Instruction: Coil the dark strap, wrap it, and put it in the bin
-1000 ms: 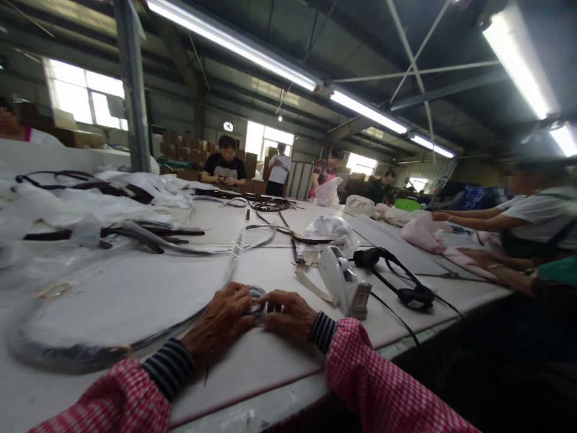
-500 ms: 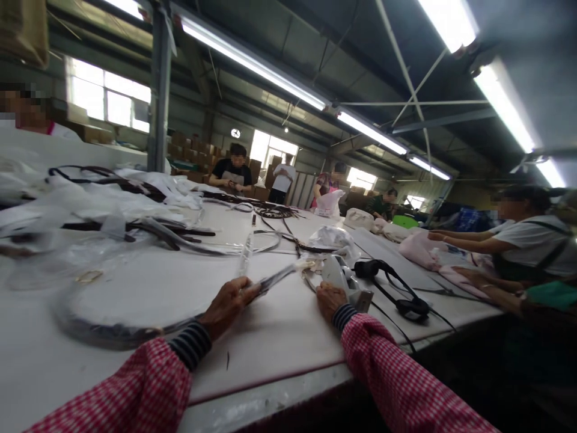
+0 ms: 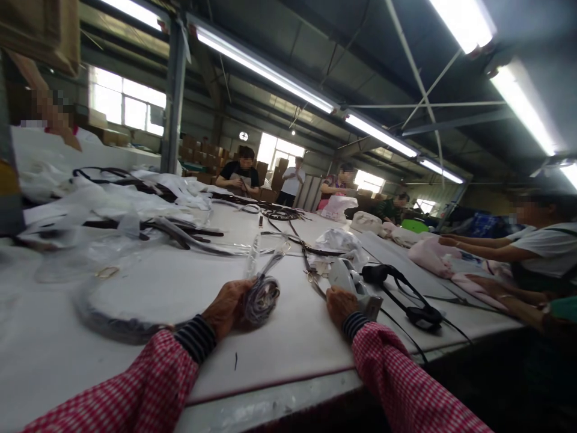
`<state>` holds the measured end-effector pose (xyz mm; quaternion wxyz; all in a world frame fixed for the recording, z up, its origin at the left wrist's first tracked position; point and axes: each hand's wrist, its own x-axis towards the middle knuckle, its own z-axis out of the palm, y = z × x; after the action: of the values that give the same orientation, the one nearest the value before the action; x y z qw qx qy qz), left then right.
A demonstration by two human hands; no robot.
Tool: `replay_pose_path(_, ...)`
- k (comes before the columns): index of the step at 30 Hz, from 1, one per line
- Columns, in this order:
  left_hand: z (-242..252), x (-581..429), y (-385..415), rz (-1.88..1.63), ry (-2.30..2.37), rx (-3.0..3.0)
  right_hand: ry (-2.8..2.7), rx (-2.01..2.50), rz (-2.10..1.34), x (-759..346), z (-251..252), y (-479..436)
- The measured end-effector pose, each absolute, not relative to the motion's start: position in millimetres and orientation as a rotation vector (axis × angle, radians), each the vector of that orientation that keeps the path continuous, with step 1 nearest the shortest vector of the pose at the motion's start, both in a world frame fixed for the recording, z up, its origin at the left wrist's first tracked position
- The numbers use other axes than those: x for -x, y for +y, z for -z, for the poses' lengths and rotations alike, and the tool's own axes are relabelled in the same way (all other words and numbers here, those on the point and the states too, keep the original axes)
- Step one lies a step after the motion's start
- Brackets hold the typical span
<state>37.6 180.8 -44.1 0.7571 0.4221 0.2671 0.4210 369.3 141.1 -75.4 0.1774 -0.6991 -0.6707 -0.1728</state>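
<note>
My left hand (image 3: 229, 307) is closed around a coiled strap in clear plastic wrap (image 3: 262, 296), held just above the white table (image 3: 288, 346). The strap's long loop (image 3: 117, 322) trails away to the left across the tabletop. My right hand (image 3: 339, 304) rests on the near side of a white tape dispenser (image 3: 349, 279), its fingers curled against it. Both my sleeves are red-and-white check with striped cuffs.
Black straps (image 3: 408, 300) lie right of the dispenser. Crumpled plastic and dark straps (image 3: 148, 210) pile at the left and middle. Another person's arms (image 3: 482, 249) reach over pink bags (image 3: 428, 255) at the right. Several people stand at the far end.
My hands, together on the strap end a second ago, have parted. The left one has lifted the coiled end; the right one has gone to the tape dispenser.
</note>
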Motion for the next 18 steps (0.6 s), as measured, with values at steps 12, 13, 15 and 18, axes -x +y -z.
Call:
replay_pose_path(12,45,-38,181,-0.854,0.525,-0.862,-1.966,2.029,0.464,-363,67,134)
replay_pose_path(13,44,-38,181,-0.841,0.515,-0.860,-1.973,2.023,0.453,-363,66,132)
replay_pose_path(15,43,-39,179,-0.838,0.506,-0.863,-1.976,1.964,0.488,-359,60,128)
replay_pose_path(18,43,-41,178,-0.853,0.508,-0.866,-1.956,1.776,0.675,-342,47,115)
